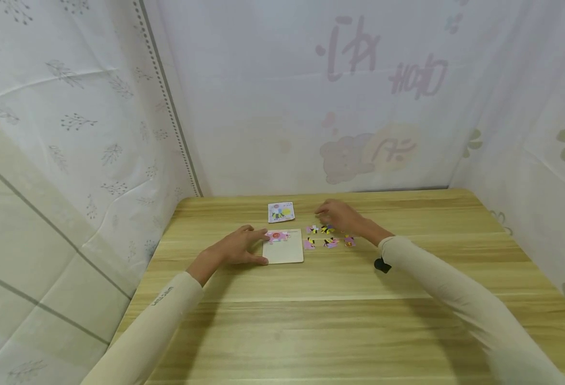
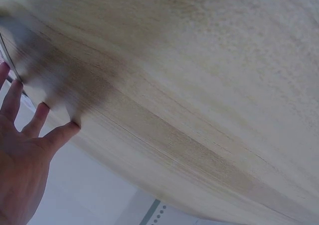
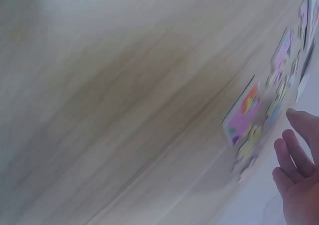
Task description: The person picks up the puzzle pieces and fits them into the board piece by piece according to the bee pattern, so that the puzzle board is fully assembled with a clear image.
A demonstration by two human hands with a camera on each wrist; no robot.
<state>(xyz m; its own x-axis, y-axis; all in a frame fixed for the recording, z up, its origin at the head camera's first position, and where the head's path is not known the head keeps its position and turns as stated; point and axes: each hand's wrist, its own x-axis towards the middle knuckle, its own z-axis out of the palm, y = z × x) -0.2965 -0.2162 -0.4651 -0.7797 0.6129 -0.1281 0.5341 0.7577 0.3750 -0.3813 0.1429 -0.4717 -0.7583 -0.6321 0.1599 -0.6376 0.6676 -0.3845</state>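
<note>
A pale square puzzle board [image 1: 284, 254] lies on the table, with joined pink puzzle pieces [image 1: 277, 236] along its top edge. At the board's left side my left hand [image 1: 240, 246] rests with thumb and fingers spread. Its fingertips touch down in the left wrist view. My right hand [image 1: 339, 215] hovers past the loose bee-patterned pieces [image 1: 330, 243], its wrist covering part of them. In the right wrist view the fingers [image 3: 294, 158] bend loosely, and I see nothing between them. Those loose pieces [image 3: 244, 113] are blurred there.
A square picture card [image 1: 281, 212] with a bee lies behind the board. One small black object [image 1: 382, 265] shows at the right sleeve's cuff. The wooden table [image 1: 282, 331] ends at a hanging printed cloth [image 1: 263, 133] at the back.
</note>
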